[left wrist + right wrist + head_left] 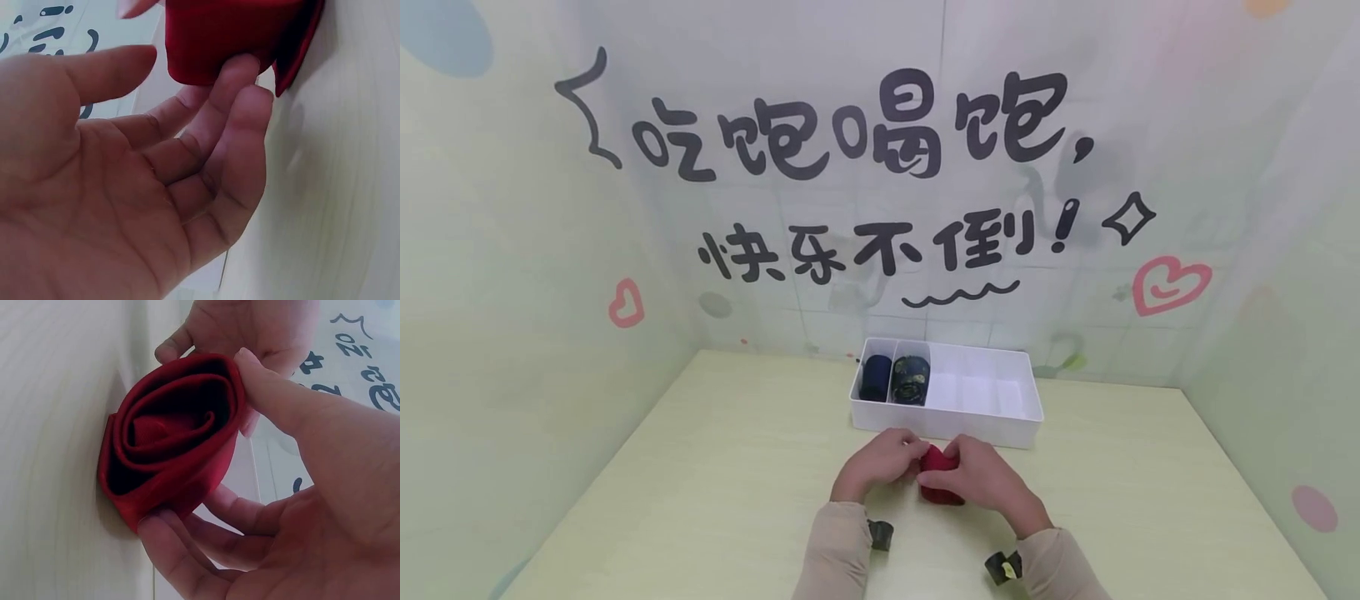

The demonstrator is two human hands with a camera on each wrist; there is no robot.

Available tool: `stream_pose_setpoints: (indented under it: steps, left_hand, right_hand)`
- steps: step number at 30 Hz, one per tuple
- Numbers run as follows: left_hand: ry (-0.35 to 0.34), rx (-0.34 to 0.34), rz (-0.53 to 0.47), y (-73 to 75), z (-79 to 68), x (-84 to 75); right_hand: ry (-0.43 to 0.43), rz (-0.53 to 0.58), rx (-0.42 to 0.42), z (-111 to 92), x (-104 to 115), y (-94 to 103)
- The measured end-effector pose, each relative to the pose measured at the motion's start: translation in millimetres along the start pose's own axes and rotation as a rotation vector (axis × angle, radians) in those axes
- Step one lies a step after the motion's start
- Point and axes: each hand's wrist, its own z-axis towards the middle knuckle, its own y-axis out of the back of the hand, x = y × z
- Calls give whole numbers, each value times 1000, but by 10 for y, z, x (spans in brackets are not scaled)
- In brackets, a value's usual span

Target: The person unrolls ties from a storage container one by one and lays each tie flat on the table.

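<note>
A roll of smooth red cloth (pixel 178 431) stands low over the table in front of the white box, its spiral layers facing the right wrist view. My right hand (pixel 988 475) grips it, thumb on one side and fingers on the other. On its left side my left hand (pixel 883 458) touches the cloth with gently bent fingertips (pixel 240 72). The left thumb stays apart from the roll in the left wrist view. A loose pointed edge of the red cloth hangs toward the tabletop there.
Just beyond the hands stands a white divided box (pixel 943 425). Its two left compartments hold a navy roll (pixel 876 377) and a dark patterned roll (pixel 911 380). Behind it rises a printed curtain wall (pixel 820 317). The pale table (pixel 722 467) extends to both sides.
</note>
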Motion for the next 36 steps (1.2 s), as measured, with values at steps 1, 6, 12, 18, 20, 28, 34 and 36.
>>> stream_pose_setpoints:
  steps: [1,6,12,18,20,28,34,36]
  left_hand:
    - [-12,1,-10,4,-1,-10]
    - [-44,16,-101,5,-11,-54]
    - [2,13,-128,-39,-31,-81]
    - [62,18,-97,-78,-50,-74]
    - [72,17,-91,-82,-51,-72]
    - [96,-61,56,-83,-57,-57]
    - [154,-117,168,-73,-80,-39]
    - [160,-114,174,-72,-86,-38]
  right_hand:
    - [-6,5,-1,-1,4,1]
    - [-17,-24,-17,-6,14,15]
    - [-24,-18,-28,9,-12,19]
    - [-23,2,-7,25,-45,25]
    - [-15,4,-9,36,-64,24]
    - [-29,50,-4,54,-115,7]
    - [-40,80,16,52,-115,12]
    - [-37,90,15,53,-116,21]
